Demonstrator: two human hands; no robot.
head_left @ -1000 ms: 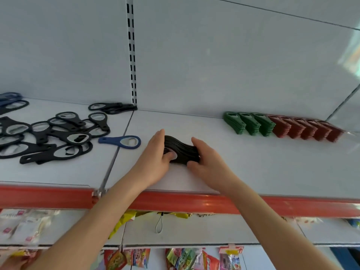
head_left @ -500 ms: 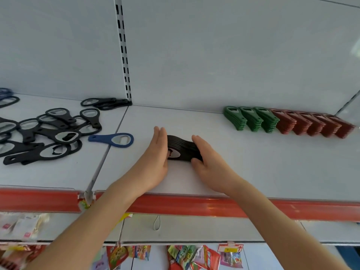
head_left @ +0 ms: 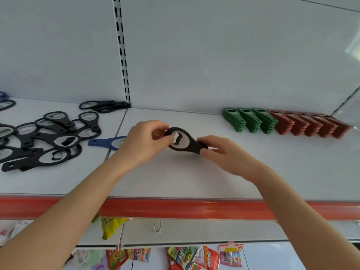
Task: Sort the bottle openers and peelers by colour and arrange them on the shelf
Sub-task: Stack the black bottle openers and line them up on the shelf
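Observation:
A stack of black bottle openers (head_left: 188, 142) is held over the middle of the white shelf (head_left: 175, 178), its flat face with the oval opening turned toward me. My left hand (head_left: 145, 141) pinches the ring end. My right hand (head_left: 224, 153) grips the handle end. A loose pile of black openers (head_left: 44, 139) lies on the left shelf section, and a single blue opener (head_left: 106, 142) lies beside my left wrist. Green stacks (head_left: 249, 119) and red stacks (head_left: 309, 123) stand in a row at the back right.
More black openers (head_left: 103, 105) lie at the back by the slotted upright (head_left: 121, 49). A red price rail (head_left: 185, 209) runs along the shelf's front edge. Snack packets (head_left: 187, 256) hang below the shelf. A blue opener shows at the far left edge (head_left: 3, 95).
The black stack stood on edge on the shelf between both palms. Now both hands have lifted and turned it, so its flat face shows, with fingers curled on each end.

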